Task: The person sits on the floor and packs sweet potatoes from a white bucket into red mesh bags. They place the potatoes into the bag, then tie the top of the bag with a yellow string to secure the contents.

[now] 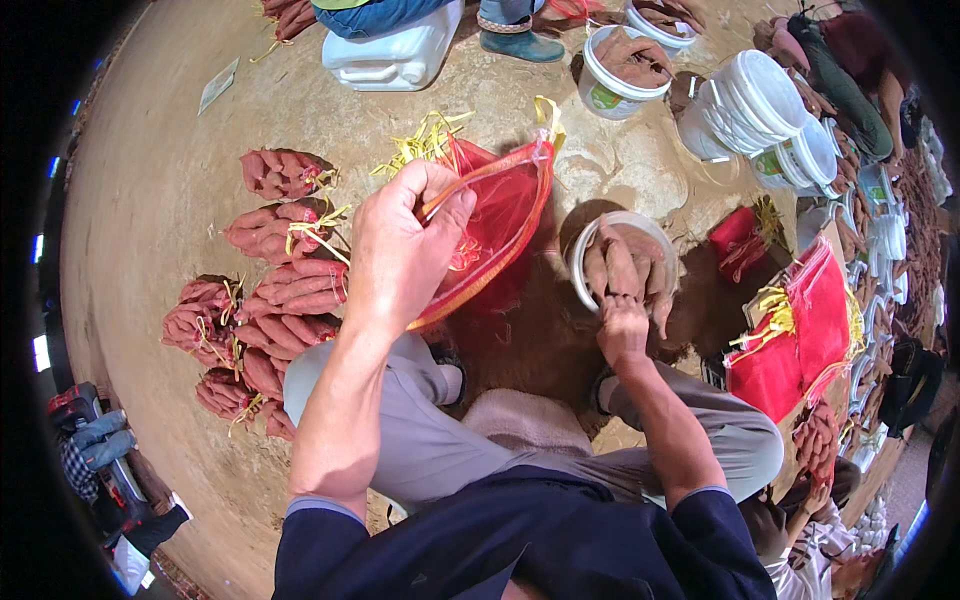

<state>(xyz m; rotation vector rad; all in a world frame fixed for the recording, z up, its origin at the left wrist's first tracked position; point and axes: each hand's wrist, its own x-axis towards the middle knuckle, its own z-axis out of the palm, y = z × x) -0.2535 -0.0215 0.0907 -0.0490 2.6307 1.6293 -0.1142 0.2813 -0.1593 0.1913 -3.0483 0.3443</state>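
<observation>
My left hand [416,240] pinches the orange-edged rim of a red mesh bag [495,217], whose mouth hangs wide. Yellow ties stick out beyond the bag's rim. At a white plastic bucket [665,238] between and just beyond my knees, my right hand [624,326] is closed at the near ends of some sweet potatoes [621,264]; the fingers' undersides are hidden, but it appears to grip one. Filled mesh bags of sweet potatoes [304,286] lie in a group to the left of my left hand.
Stacked empty red mesh bags [821,322] lie at the right, with a smaller bundle [733,238] nearby. Nested white buckets [742,105] and a filled bucket [622,75] stand beyond. A white jerrycan [397,56] is under a seated person at the top. Other people sit at the right.
</observation>
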